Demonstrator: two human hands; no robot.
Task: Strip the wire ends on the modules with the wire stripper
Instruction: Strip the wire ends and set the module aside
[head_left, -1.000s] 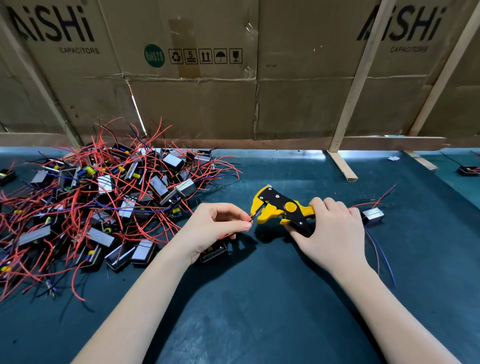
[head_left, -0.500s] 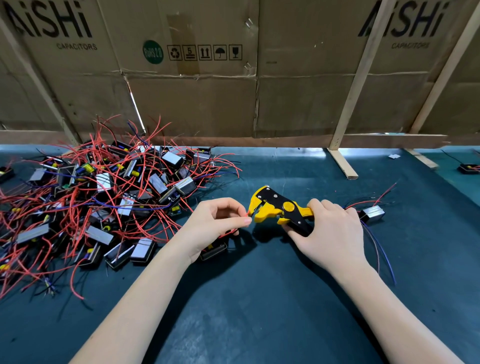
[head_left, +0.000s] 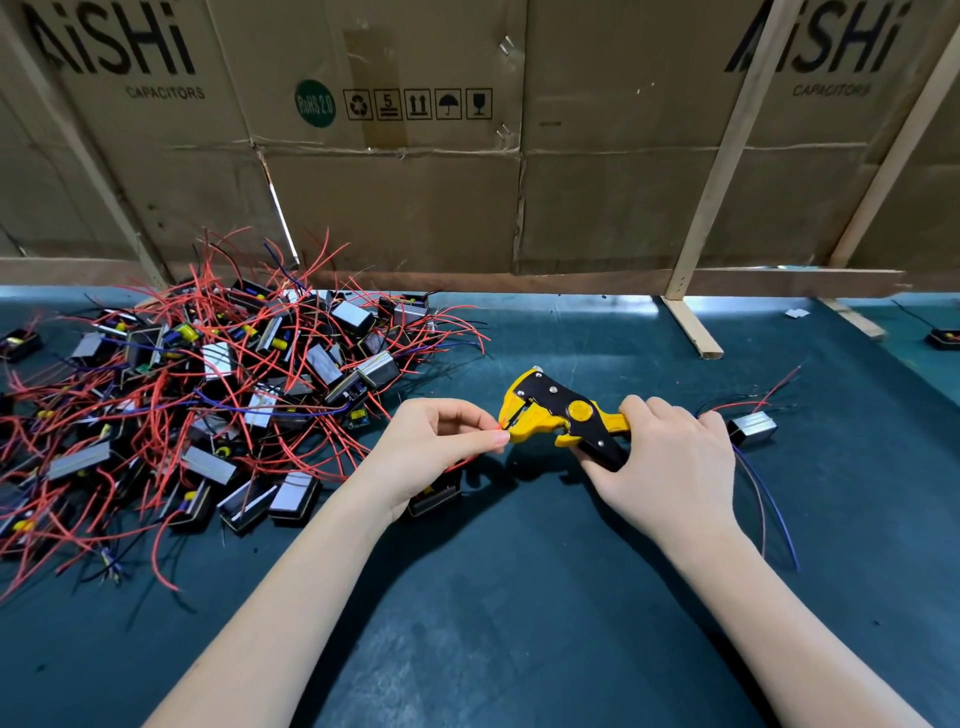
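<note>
My right hand (head_left: 670, 467) grips the handles of a yellow and black wire stripper (head_left: 556, 415), its jaws pointing left. My left hand (head_left: 431, 457) pinches a red wire (head_left: 500, 427) between thumb and forefinger, with the wire's tip at the stripper's jaws. That wire runs down to a small black module (head_left: 436, 496) lying on the mat under my left hand, mostly hidden by it. A big heap of modules with red wires (head_left: 208, 405) covers the left of the mat.
One separate module (head_left: 753, 430) with red and blue wires lies right of my right hand. Cardboard panels (head_left: 395, 197) and wooden slats (head_left: 691, 327) close off the back. Another module (head_left: 943, 338) sits at the far right edge. The dark green mat (head_left: 519, 597) spreads towards me.
The stripper's jaws and my left hand's fingertips have stayed together at the red wire's tip; both hands shifted slightly left and up in view.
</note>
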